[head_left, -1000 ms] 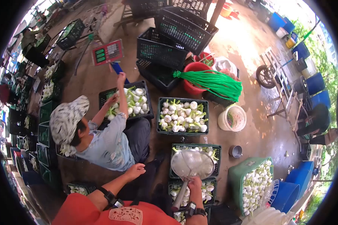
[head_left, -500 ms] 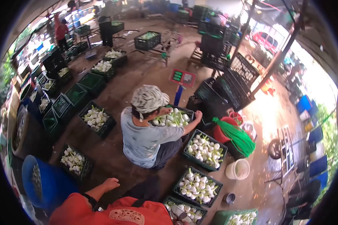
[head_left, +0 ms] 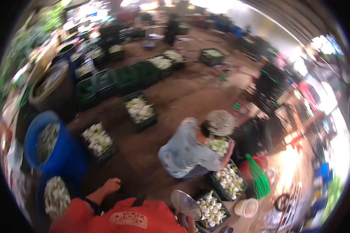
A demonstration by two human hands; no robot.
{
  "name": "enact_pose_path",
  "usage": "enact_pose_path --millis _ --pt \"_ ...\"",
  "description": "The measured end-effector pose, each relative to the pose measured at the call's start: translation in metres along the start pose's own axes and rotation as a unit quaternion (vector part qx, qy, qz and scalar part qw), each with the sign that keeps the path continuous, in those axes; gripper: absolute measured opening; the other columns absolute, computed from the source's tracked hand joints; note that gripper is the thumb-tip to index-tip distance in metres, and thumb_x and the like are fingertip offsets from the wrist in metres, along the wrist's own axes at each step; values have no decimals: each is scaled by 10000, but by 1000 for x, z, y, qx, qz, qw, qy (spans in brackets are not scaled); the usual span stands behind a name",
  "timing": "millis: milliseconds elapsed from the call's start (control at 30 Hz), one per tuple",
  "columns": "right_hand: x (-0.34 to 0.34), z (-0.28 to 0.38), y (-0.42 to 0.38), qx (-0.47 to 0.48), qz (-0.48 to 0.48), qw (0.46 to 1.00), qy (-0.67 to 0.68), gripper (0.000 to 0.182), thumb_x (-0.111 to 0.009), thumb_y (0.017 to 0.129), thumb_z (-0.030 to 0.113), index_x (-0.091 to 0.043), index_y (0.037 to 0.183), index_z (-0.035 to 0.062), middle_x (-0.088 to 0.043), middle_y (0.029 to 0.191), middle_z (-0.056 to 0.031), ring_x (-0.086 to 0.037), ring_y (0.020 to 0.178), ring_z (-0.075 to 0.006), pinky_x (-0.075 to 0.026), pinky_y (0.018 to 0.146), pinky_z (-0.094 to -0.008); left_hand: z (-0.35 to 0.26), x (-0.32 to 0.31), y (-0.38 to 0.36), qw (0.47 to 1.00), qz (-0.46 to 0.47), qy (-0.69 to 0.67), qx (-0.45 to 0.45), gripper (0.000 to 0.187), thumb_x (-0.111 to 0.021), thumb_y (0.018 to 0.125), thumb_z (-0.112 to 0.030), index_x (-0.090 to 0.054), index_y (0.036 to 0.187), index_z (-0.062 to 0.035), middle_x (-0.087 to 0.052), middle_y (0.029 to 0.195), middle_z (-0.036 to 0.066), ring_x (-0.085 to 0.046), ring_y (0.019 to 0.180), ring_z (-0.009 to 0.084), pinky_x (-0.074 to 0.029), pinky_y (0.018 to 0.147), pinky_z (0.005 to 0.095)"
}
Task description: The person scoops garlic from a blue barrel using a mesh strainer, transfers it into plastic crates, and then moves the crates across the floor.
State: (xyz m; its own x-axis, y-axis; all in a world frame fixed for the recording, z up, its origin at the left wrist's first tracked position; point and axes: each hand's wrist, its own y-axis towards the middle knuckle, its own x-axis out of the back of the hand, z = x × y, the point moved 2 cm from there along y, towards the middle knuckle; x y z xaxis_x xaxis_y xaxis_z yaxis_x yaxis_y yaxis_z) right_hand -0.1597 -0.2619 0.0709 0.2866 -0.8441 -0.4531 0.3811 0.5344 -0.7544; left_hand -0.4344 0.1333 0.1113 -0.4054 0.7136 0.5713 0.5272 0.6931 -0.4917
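Low in the head view, my left hand hangs in front of my red shirt, its fingers curled and nothing visible in them. My right hand is partly hidden at the bottom edge, gripping a round, shallow metal dish that may be a strainer. Just beyond the dish is a dark crate of white bulbs with green stems. Left of my left hand stands a blue barrel, and below it more white bulbs fill a container.
A co-worker in a grey shirt and patterned hat crouches ahead over a crate. Filled crates and dark green crates line the left. A white bucket and a green net bundle are at right.
My view has swung left, so the co-worker and crates appear further right. The metal dish, held in my right hand, has come up further into view. My left hand stays low.
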Motion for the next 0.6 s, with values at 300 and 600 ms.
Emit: enact_pose_path --millis 300,600 --pt "-239 -11 4 183 88 808 -553 187 -565 809 229 -582 867 52 -563 749 9 -489 622 -50 -359 492 -194 105 115 -81 941 -78 -260 202 273 -608 745 -186 -589 972 -36 -626 771 78 -609 677 160 -493 650 261" --pt "-400 -74 171 -205 78 973 -69 223 -449 673 -13 -471 886 -75 -530 926 -217 -552 849 -368 -462 800 -509 10 198 -66 871 81 -472 109 367 -516 861 -334 -541 1090 -48 -595 973 67 -578 792 113 -472 682 211"
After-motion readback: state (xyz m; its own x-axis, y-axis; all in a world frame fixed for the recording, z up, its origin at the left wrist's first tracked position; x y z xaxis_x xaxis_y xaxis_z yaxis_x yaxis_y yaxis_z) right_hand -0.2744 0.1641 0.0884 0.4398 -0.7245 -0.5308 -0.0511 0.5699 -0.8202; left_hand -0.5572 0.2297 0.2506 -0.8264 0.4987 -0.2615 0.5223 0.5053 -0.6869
